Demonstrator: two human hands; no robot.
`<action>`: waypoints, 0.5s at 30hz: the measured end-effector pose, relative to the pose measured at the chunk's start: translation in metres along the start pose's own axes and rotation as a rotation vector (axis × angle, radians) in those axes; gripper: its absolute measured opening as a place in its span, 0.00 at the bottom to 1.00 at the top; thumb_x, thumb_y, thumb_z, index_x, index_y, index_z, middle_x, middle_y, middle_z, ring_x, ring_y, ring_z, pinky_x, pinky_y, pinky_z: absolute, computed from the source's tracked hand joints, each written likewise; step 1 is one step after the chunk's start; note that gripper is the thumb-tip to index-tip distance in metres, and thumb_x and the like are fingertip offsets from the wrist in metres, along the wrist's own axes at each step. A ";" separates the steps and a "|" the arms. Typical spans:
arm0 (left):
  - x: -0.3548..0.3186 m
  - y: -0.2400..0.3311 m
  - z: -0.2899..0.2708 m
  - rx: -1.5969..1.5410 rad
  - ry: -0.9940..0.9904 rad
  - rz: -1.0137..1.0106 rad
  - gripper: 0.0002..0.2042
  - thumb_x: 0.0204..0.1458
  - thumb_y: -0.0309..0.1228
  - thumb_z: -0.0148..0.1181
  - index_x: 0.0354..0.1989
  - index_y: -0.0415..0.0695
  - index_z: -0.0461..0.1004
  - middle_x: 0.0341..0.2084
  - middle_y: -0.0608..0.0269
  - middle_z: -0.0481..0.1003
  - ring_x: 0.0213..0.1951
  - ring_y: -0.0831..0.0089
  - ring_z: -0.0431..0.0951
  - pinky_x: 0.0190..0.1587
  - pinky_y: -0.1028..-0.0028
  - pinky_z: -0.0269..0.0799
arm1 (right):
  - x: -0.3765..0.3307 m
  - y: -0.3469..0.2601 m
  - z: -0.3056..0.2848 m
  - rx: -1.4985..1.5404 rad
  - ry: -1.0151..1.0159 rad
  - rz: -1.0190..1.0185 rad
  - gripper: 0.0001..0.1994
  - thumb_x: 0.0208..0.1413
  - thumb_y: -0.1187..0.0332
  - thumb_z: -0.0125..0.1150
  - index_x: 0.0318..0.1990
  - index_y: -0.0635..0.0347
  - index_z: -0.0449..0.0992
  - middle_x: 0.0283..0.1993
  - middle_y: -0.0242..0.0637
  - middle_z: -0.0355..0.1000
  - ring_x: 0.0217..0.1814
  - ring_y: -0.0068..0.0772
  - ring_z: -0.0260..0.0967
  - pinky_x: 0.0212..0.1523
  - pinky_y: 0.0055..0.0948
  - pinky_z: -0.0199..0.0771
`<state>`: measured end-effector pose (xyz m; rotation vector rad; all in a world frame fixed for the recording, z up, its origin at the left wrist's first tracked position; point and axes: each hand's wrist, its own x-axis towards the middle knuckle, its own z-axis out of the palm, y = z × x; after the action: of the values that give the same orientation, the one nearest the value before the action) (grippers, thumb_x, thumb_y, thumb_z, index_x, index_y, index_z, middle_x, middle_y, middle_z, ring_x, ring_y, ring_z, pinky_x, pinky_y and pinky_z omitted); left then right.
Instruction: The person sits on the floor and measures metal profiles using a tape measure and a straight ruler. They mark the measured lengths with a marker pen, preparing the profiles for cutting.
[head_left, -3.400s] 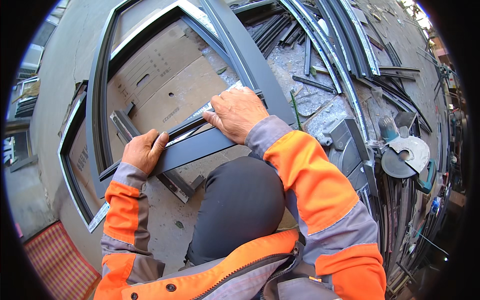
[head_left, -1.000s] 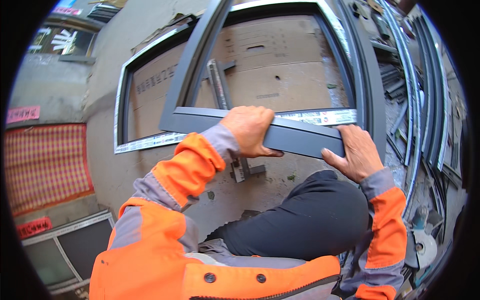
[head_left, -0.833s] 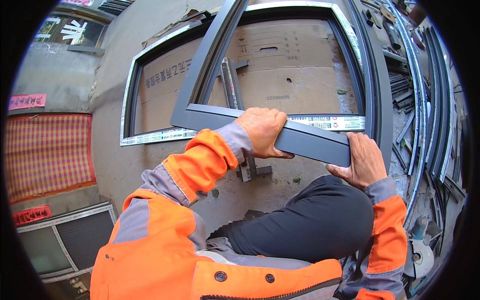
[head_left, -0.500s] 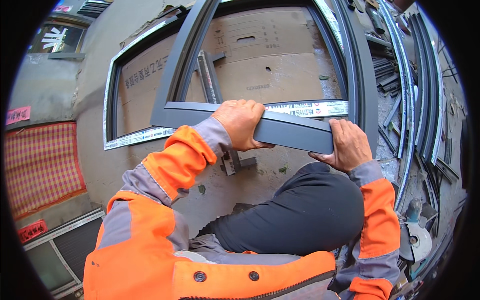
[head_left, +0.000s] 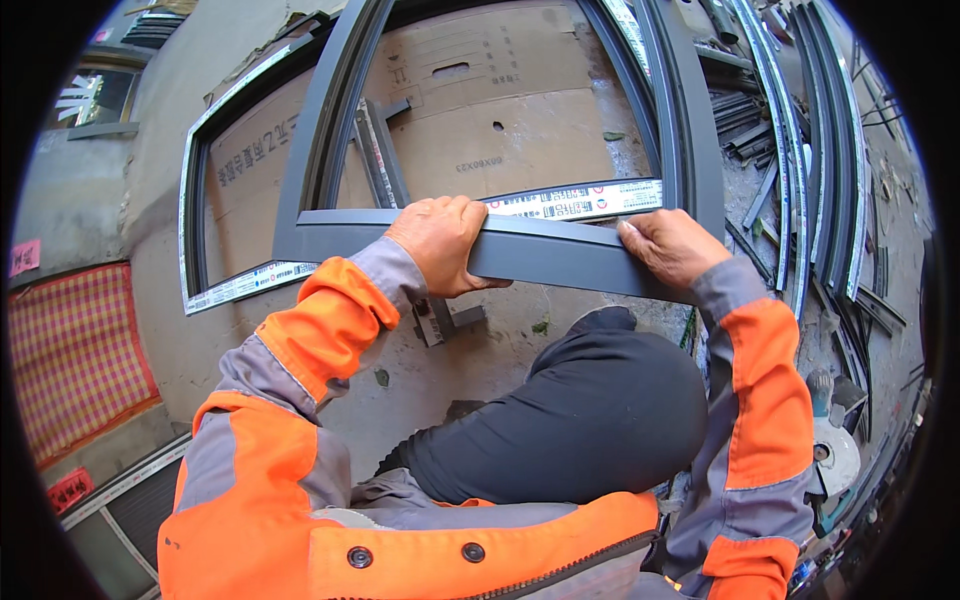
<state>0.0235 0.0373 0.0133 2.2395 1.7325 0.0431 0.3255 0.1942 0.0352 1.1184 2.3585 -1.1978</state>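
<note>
A dark grey metal window frame (head_left: 330,150) lies over flattened cardboard (head_left: 520,120) on the concrete floor. My left hand (head_left: 440,240) is curled over its near bottom rail (head_left: 550,255), gripping it near the middle. At the rail's right end, my right hand (head_left: 672,245) presses on top with the fingers wrapped around the edge. A white protective strip (head_left: 580,200) runs along the rail's far side between the hands. My bent knee in dark trousers (head_left: 590,410) is just below the rail.
A second frame with a white-taped edge (head_left: 215,230) lies under the first, to the left. Several long curved metal profiles (head_left: 810,150) are piled at the right. A short grey offcut (head_left: 440,320) lies under the rail. A red chequered mat (head_left: 70,350) is at the left, an angle grinder (head_left: 830,450) at the lower right.
Over the last second my hands kept their grip on the bottom rail while my view swung slightly. Earlier, 3.4 s ago, both hands lay flat on the frame from another angle.
</note>
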 end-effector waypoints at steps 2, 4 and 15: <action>0.000 -0.002 0.005 -0.006 -0.001 -0.003 0.43 0.46 0.66 0.73 0.52 0.34 0.75 0.41 0.44 0.80 0.45 0.47 0.83 0.51 0.56 0.79 | 0.008 -0.003 -0.010 -0.036 -0.132 0.083 0.20 0.74 0.56 0.54 0.47 0.66 0.84 0.38 0.58 0.81 0.42 0.56 0.81 0.48 0.46 0.78; -0.001 -0.003 0.011 -0.005 0.006 0.001 0.42 0.46 0.66 0.73 0.51 0.34 0.75 0.41 0.44 0.79 0.44 0.47 0.83 0.51 0.56 0.79 | 0.015 0.003 -0.011 -0.011 -0.201 0.108 0.18 0.73 0.57 0.57 0.48 0.64 0.85 0.38 0.52 0.82 0.42 0.48 0.81 0.49 0.43 0.78; -0.003 -0.005 0.024 0.012 0.066 0.024 0.39 0.44 0.61 0.78 0.48 0.35 0.74 0.38 0.46 0.78 0.41 0.49 0.82 0.47 0.58 0.79 | 0.034 -0.002 -0.022 -0.021 -0.310 0.226 0.15 0.64 0.59 0.72 0.50 0.61 0.88 0.38 0.39 0.85 0.41 0.30 0.79 0.49 0.35 0.78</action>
<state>0.0226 0.0301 -0.0101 2.2925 1.7439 0.1136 0.3042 0.2283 0.0318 1.0712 1.9545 -1.1680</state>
